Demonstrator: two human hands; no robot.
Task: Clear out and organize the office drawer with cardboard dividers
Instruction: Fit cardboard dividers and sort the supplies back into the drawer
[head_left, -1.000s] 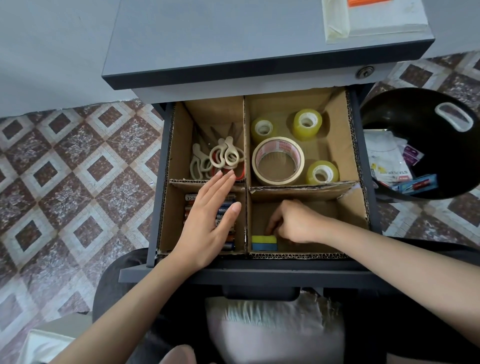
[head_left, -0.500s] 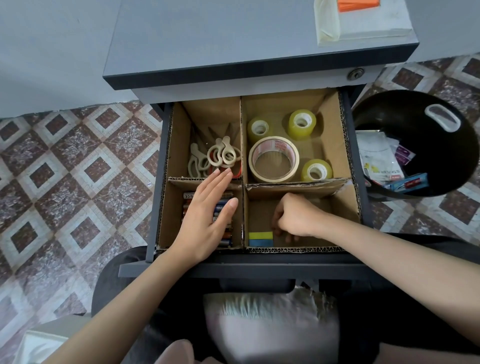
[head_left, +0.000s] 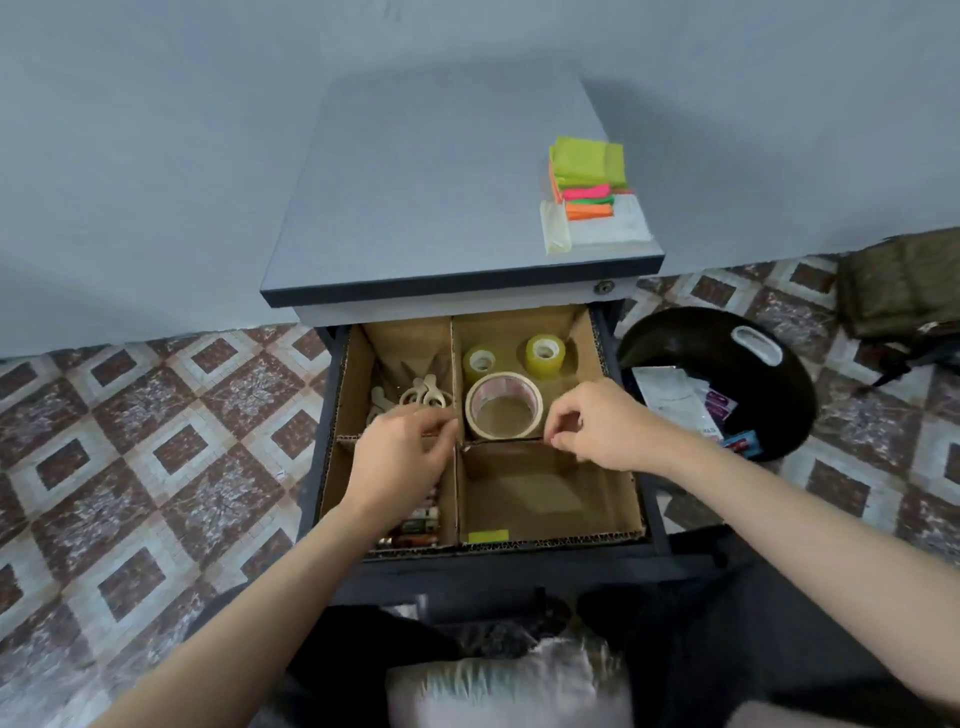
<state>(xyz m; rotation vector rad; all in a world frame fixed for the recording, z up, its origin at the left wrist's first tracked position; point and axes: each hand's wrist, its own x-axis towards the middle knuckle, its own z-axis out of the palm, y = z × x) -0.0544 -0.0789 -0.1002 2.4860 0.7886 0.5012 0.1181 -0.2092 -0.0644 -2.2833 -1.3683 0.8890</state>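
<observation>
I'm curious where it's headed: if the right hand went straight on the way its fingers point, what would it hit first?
Probably the large tape roll, which lies just left of the right hand. Height is unclear, so the hand might pass over it.

Landmark: large tape roll (head_left: 504, 410), lying flat in the drawer (head_left: 315, 467).
- Behind it, same compartment: two small yellow tape rolls (head_left: 478, 364) (head_left: 544, 353).
- Left of it, across the cardboard dividers (head_left: 456, 493): scissors (head_left: 422, 397).
- Front-left of it: pens (head_left: 422, 519), partly under the left hand (head_left: 402, 452).
- In front of it: a yellow-green pad (head_left: 488, 535).
- Just right of it: right hand (head_left: 592, 426), fingers curled, tips at the cross divider's top edge; actual grip unclear.
- Further right: black bin (head_left: 769, 415).
</observation>
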